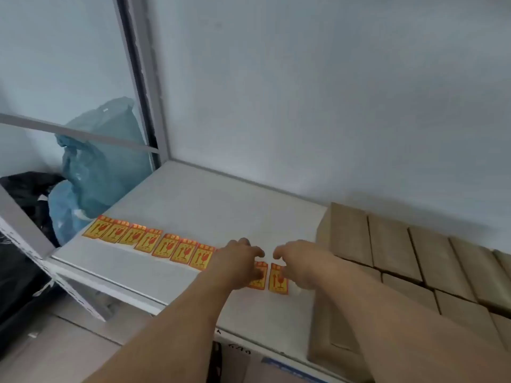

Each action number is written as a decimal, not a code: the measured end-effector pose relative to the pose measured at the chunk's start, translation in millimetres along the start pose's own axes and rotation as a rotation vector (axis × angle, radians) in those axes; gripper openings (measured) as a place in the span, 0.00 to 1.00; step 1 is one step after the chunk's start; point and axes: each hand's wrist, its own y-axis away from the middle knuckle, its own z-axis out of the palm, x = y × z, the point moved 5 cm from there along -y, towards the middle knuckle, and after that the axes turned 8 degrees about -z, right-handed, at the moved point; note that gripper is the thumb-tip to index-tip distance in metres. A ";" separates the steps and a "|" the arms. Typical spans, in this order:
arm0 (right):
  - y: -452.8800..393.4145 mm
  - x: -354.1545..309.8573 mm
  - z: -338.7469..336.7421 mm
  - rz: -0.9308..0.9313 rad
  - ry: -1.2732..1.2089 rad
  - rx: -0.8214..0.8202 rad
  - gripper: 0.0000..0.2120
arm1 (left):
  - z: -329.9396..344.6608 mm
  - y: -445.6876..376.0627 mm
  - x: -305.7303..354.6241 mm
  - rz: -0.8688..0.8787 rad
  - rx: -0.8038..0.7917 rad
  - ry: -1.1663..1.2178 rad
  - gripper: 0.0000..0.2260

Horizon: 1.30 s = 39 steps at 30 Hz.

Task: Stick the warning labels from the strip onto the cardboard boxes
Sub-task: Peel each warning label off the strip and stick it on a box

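Head view: the strip of warning labels (154,241) lies flat across a white shelf (210,205), running from the shelf's left front corner toward the middle. Each label is yellow with red fragile-glass and arrow marks. Seven of them show clear of the hands on the left; two more show at the right end, the last label (278,279) set slightly apart from its neighbour.

The left hand (237,261) reaches down over the strip, palm down, fingers curled and covering part of the second-to-last label; whether it pinches the label or only presses on it cannot be told. The right hand (300,262) comes in from the right, fingers bent, its thumb side at the right edge of the last label; its grip cannot be told either. The fingertips of the two hands are close but apart.

The cardboard boxes (414,261) sit packed in rows on the right part of the same shelf, plain brown, just beside the right hand.

Behind the shelf is a pale wall (304,92). To the left, past a grey metal upright (143,78), stand blue plastic bags (102,161) and a black bag (25,194).
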 end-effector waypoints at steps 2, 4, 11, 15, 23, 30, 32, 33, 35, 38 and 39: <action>-8.8 0.2 4.9 0.016 0.007 -0.038 0.22 | 1.1 -4.5 -1.2 0.009 0.014 -0.037 0.21; -17.3 2.4 12.7 0.026 0.011 -0.062 0.23 | 4.0 -7.1 -2.9 0.007 0.027 -0.061 0.20; -33.4 11.5 19.9 0.053 -0.007 -0.005 0.15 | 7.2 -10.1 -6.7 -0.005 0.057 -0.056 0.19; -32.6 13.9 20.2 0.059 -0.051 0.038 0.11 | 9.4 -10.6 -7.1 -0.015 0.055 -0.045 0.19; -30.5 11.6 24.2 0.064 -0.122 0.023 0.14 | 10.4 -8.9 -6.5 -0.026 0.069 -0.020 0.19; -28.8 12.8 22.2 0.055 -0.106 0.022 0.10 | 10.8 -10.0 -6.4 -0.036 0.055 -0.012 0.19; -28.2 12.2 19.3 0.046 -0.105 0.044 0.08 | 10.9 -10.1 -6.2 -0.038 0.055 -0.013 0.19; -27.6 11.5 18.0 0.041 -0.110 0.059 0.08 | 11.0 -10.1 -6.3 -0.041 0.056 -0.013 0.19; -25.9 9.6 16.2 0.032 -0.124 0.080 0.07 | 11.2 -10.1 -6.3 -0.045 0.061 -0.012 0.19; -20.4 7.9 15.8 0.025 -0.164 0.069 0.06 | 11.5 -9.9 -5.6 -0.046 0.054 -0.022 0.20; -17.6 7.4 15.6 0.023 -0.169 0.056 0.05 | 11.6 -9.9 -5.4 -0.047 0.047 -0.025 0.20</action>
